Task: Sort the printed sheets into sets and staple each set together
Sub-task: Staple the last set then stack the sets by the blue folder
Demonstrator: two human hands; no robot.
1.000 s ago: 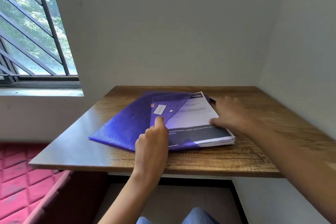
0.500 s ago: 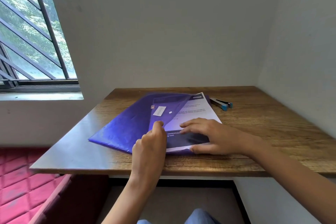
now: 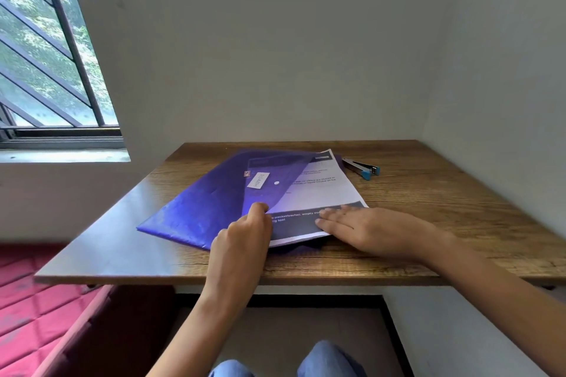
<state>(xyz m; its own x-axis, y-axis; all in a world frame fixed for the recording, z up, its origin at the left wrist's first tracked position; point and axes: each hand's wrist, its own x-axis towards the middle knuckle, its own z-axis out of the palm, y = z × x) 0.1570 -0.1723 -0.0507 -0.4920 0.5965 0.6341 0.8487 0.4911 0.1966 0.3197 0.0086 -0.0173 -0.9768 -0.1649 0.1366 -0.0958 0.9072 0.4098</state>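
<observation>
A translucent blue plastic folder [image 3: 199,208] lies across the wooden table [image 3: 428,214], its flap raised. A stack of printed sheets [image 3: 318,190] sticks out of its right side, the top sheet white with a dark band near me. My left hand [image 3: 245,239] pinches the near corner of the folder flap. My right hand [image 3: 367,228] lies flat on the near right corner of the sheets, fingers straight and pointing left. A silver stapler with blue ends [image 3: 363,168] rests behind the sheets at the right.
White walls close in the table at the back and right. A barred window [image 3: 46,64] with a sill is at the left. A red cushioned seat [image 3: 36,309] sits below the table's left edge. My knees [image 3: 288,361] show under the table.
My right hand came back from the stapler at the far right and settled flat on the near corner of the sheets. The sheets sit deeper in the folder. My left hand kept its hold.
</observation>
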